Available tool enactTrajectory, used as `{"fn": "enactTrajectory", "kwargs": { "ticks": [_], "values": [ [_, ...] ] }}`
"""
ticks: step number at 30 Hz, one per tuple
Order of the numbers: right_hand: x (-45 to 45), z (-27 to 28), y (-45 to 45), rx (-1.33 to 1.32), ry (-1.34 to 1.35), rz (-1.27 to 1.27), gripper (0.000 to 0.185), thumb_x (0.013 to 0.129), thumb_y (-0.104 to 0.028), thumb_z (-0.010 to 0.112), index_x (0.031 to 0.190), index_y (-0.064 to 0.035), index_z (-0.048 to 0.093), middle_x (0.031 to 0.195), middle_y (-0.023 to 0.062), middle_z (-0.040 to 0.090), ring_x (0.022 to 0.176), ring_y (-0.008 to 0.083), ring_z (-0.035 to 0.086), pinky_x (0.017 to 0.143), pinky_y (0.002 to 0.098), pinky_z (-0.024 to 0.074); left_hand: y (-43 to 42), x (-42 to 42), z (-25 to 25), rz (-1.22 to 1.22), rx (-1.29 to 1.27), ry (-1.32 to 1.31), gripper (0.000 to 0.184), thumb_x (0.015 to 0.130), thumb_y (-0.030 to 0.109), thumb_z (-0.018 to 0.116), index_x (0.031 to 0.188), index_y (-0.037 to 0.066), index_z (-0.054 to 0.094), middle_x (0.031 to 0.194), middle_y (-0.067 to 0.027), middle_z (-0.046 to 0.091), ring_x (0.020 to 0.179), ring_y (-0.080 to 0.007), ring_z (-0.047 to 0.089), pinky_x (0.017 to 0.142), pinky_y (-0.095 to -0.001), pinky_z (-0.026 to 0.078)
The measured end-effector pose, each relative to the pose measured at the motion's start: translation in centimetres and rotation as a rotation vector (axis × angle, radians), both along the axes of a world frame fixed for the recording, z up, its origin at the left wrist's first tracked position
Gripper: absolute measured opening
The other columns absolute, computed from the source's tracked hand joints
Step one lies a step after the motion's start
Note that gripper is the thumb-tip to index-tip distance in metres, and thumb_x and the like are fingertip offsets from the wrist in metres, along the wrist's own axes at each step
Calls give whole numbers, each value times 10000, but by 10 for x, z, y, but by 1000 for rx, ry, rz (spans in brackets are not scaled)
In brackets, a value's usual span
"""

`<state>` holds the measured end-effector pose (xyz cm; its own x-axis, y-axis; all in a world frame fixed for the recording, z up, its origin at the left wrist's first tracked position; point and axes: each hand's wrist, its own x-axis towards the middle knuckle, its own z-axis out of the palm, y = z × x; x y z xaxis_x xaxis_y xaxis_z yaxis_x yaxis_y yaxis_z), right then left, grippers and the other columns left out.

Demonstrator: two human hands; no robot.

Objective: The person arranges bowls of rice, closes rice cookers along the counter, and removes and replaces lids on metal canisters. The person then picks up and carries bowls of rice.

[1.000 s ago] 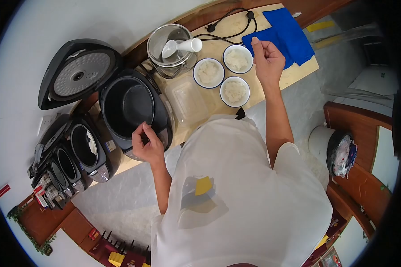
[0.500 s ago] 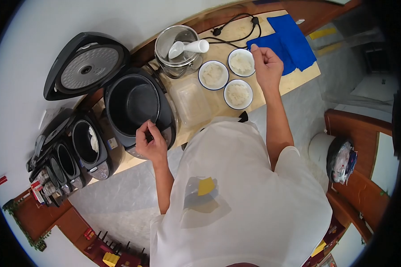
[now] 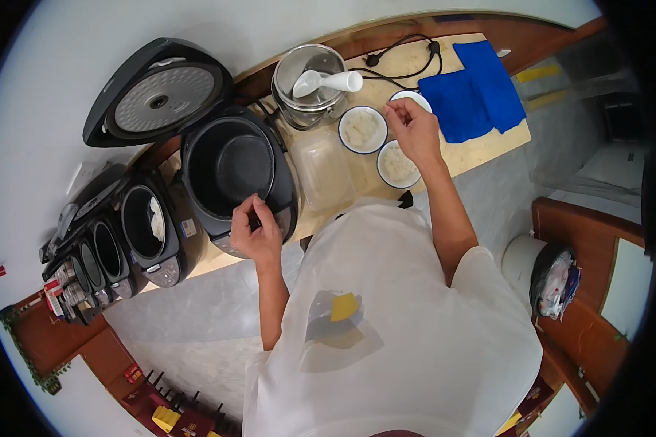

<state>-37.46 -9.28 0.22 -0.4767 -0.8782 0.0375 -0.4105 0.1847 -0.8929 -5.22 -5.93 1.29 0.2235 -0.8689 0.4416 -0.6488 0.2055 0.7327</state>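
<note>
My left hand (image 3: 256,231) hovers at the front rim of an open rice cooker (image 3: 229,167) with a dark pot; its thumb and fingertips are pinched, and I cannot make out anything between them. Above three bowls is my right hand (image 3: 414,131), also closed in a pinch, with nothing discernible in it. One rice bowl (image 3: 362,130) is left of it, another (image 3: 399,164) just below it, and a third (image 3: 412,96) is partly hidden behind it. A clear plastic container (image 3: 323,171) sits between the cooker and the bowls.
A steel pot (image 3: 302,67) holds a white scoop (image 3: 328,83). Behind the bowls lie black cords (image 3: 401,73) and blue cloths (image 3: 474,95). More open cookers (image 3: 144,226) line the left, one with rice inside. A lined bin (image 3: 536,266) stands on the floor at right.
My right hand has moved left and down, now covering part of the back bowl. The view has shifted, so the table items appear lower and further right. My left hand stays pinched near the cooker.
</note>
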Motion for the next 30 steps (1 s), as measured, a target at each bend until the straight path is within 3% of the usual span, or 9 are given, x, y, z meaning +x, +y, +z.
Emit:
{"fn": "enactTrajectory", "kwargs": {
  "ticks": [2, 3, 5, 6, 8, 11, 14, 20, 30],
  "values": [
    [-4, -1, -1, 72, 150, 53, 311, 894, -227, 773, 1101, -2, 714, 933, 146, 748, 884, 247, 710, 795, 363, 557, 1, 1, -1, -8, 15, -5, 48, 932, 29, 709, 936, -16, 727, 779, -85, 689, 646, -147, 628, 610, -269, 491],
    [-5, -4, -1, 71, 151, 57, 311, 894, -227, 773, 1101, -2, 714, 933, 146, 748, 884, 247, 710, 795, 363, 557, 1, 2, -1, -5, 14, -5, 48, 932, 29, 709, 936, -16, 727, 779, -85, 689, 646, -147, 628, 610, -269, 491],
    [-6, -13, -1, 80, 466, 190, 482, 818, -244, 836, 1212, -11, 684, 1186, 169, 706, 1124, 307, 653, 959, 411, 517, 0, 2, 0, -18, -1, -12, 48, 933, 29, 708, 932, -17, 724, 772, -90, 685, 646, -156, 634, 609, -272, 493],
    [-5, -15, -2, 78, 469, 192, 482, 818, -244, 836, 1212, -11, 684, 1186, 169, 706, 1124, 307, 653, 959, 411, 517, 0, 1, 0, -16, -3, -9, 48, 933, 29, 708, 932, -17, 724, 772, -90, 685, 646, -156, 634, 609, -272, 493],
    [-2, -20, -4, 125, 511, 372, 680, 771, -286, 859, 1342, -19, 605, 1394, 215, 593, 1329, 381, 524, 1116, 465, 409, 0, 1, 0, -14, 14, -9, 48, 933, 29, 706, 927, -16, 723, 780, -93, 692, 650, -159, 641, 608, -277, 495],
    [9, -34, -6, 234, 631, 433, 856, 738, -317, 876, 1451, -24, 507, 1511, 228, 489, 1453, 393, 396, 1202, 481, 311, 0, 0, 1, -10, 17, 7, 42, 928, 27, 707, 922, -11, 723, 784, -99, 699, 645, -173, 646, 604, -289, 498],
    [15, -46, -13, 341, 691, 515, 1005, 715, -403, 875, 1528, -25, 421, 1566, 255, 408, 1521, 387, 291, 1241, 523, 209, 0, 3, -4, -18, -2, -11, 34, 920, 28, 710, 919, -3, 723, 785, -106, 703, 642, -192, 649, 603, -302, 501],
    [23, -44, -22, 485, 727, 580, 1167, 641, -395, 917, 1571, -5, 330, 1604, 279, 339, 1539, 395, 247, 1255, 561, 146, 0, 4, -3, -15, 21, -39, 27, 913, 30, 713, 906, 4, 715, 788, -111, 708, 648, -211, 660, 603, -315, 504],
    [25, -53, -23, 490, 741, 576, 1239, 605, -424, 923, 1579, 9, 290, 1563, 274, 378, 1493, 392, 326, 1250, 563, 130, -2, 1, 2, -25, 14, -73, 22, 910, 23, 710, 906, 2, 716, 779, -112, 702, 639, -218, 656, 600, -318, 501]
  ]
}}
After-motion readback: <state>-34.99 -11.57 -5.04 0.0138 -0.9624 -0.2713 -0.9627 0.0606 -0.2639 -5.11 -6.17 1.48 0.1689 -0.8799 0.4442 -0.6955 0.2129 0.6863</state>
